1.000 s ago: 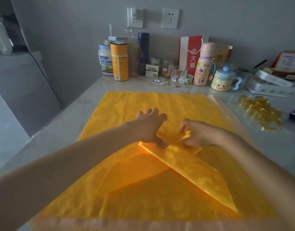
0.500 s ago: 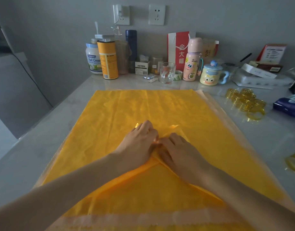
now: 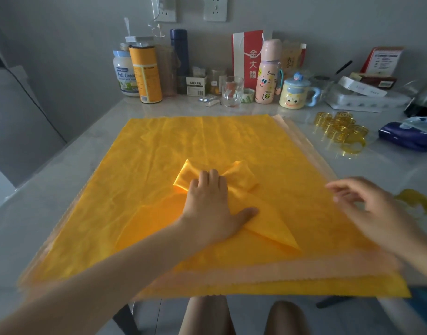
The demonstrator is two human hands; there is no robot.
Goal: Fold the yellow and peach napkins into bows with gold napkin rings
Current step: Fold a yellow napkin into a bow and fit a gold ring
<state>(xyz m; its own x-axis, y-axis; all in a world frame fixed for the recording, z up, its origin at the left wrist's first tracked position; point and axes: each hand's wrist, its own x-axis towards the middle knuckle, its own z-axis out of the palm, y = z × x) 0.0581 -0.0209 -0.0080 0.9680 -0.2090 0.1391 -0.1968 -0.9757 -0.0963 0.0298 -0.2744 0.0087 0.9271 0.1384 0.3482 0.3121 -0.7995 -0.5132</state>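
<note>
A yellow napkin folded into a bow shape (image 3: 239, 175) lies on a stack of flat yellow napkins (image 3: 159, 170) with peach napkins (image 3: 268, 276) showing at the near and right edges. My left hand (image 3: 212, 204) presses flat on the bow's middle, fingers straight, thumb spread to the right. Two pointed tails run from under it toward me. My right hand (image 3: 374, 213) hovers over the stack's right edge, fingers loosely spread, holding nothing. A pile of gold napkin rings (image 3: 340, 129) sits on the table at the right. One more gold ring (image 3: 415, 201) lies beyond my right hand.
Jars, a can, bottles, a glass (image 3: 231, 91), a cartoon mug (image 3: 294, 95) and a red bag line the back wall. A white tray (image 3: 367, 102) and a blue wipes pack (image 3: 408, 134) stand at the right. The stack overhangs the table's near edge above my knees.
Both hands were gathered together on the folded napkin's middle. Now the bow loops show, the left hand alone presses it, and the right hand has moved off to the right.
</note>
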